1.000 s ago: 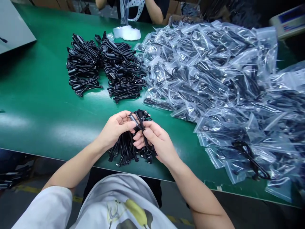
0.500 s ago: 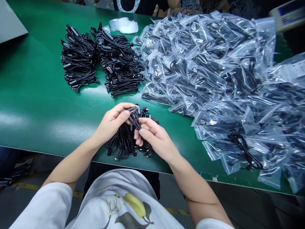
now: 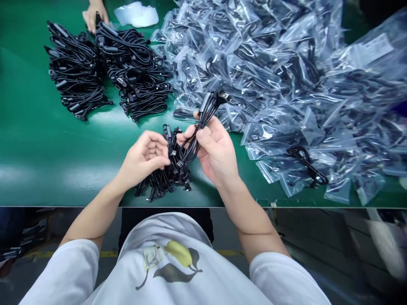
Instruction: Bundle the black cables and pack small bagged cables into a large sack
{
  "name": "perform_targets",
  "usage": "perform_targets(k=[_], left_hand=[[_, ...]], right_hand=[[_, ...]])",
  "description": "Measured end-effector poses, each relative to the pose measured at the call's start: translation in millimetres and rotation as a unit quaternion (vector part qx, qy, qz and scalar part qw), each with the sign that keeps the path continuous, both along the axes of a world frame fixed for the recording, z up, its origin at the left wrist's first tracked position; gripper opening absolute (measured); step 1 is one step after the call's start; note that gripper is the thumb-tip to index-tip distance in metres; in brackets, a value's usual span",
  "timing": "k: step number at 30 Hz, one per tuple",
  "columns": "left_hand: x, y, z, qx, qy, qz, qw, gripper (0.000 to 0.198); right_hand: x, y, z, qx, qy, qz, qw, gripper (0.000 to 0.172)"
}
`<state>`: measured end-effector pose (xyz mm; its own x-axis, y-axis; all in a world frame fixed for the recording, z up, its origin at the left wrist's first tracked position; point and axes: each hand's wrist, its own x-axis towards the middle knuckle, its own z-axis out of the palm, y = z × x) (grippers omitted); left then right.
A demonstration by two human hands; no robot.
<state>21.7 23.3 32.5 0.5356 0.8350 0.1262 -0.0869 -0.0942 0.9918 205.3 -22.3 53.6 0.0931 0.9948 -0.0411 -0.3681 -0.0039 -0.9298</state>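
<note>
A coiled black cable (image 3: 208,108) is gripped between the thumb and fingers of my right hand (image 3: 219,148), raised over the table. Its plug end points up and to the right, and loops hang down beside my palm. My left hand (image 3: 144,159) is just left of it, fingers loosely curled and thumb apart, with nothing held in it. Under and between both hands lies a small pile of black cables (image 3: 162,180), several of their connectors showing. My hands hide part of this pile.
Two larger stacks of black cables (image 3: 76,72) lie at the back left. Behind them are another person's hand (image 3: 95,15) and a white translucent sheet (image 3: 136,15). Many clear bags with cables (image 3: 270,84) cover the right side; one loose black cable (image 3: 307,165) lies on them.
My left hand has let go of the cable and moved slightly left. My right hand has lifted the cable up and to the right. Another person's hand has appeared at the back; the view has shifted.
</note>
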Motion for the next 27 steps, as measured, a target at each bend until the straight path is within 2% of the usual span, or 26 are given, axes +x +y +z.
perform_targets(k=[2, 4, 8, 15, 18, 21, 23, 24, 27], left_hand=[[3.4, -6.4, 1.0, 0.012, 0.054, -0.045, 0.997, 0.037], [6.1, -10.6, 0.9, 0.044, 0.093, -0.055, 0.993, 0.032], [8.4, -12.2, -1.2, 0.090, 0.127, -0.027, 0.987, 0.022], [8.6, -11.9, -1.7, 0.115, 0.116, -0.025, 0.986, 0.023], [6.0, -9.4, 0.3, 0.095, 0.120, -0.008, 0.988, 0.022], [0.8, -3.0, 2.0, 0.049, 0.149, 0.048, 0.986, 0.020], [-2.5, 1.5, 1.9, 0.053, 0.183, 0.079, 0.978, 0.017], [-3.6, 3.1, 1.5, 0.065, 0.200, 0.085, 0.974, 0.015], [-4.2, 4.8, -0.1, 0.102, 0.225, 0.090, 0.965, 0.013]], right_hand=[[2.9, 1.1, -1.3, 0.020, -0.028, -0.026, 0.999, 0.050], [2.7, 0.4, -2.6, 0.039, -0.038, -0.029, 0.998, 0.049], [-0.8, -3.5, -4.5, 0.075, -0.032, -0.033, 0.996, 0.044], [-2.0, -3.2, -6.5, 0.076, -0.047, -0.035, 0.995, 0.041], [9.0, 0.5, -3.2, 0.077, -0.052, -0.046, 0.995, 0.035], [29.4, 2.9, 1.4, 0.038, -0.134, -0.058, 0.989, 0.025], [40.3, 3.2, 2.8, -0.019, -0.262, -0.022, 0.965, 0.021], [42.9, 3.2, 2.5, -0.048, -0.339, 0.012, 0.939, 0.021], [38.7, 3.8, -2.0, -0.094, -0.523, 0.140, 0.835, 0.039]])
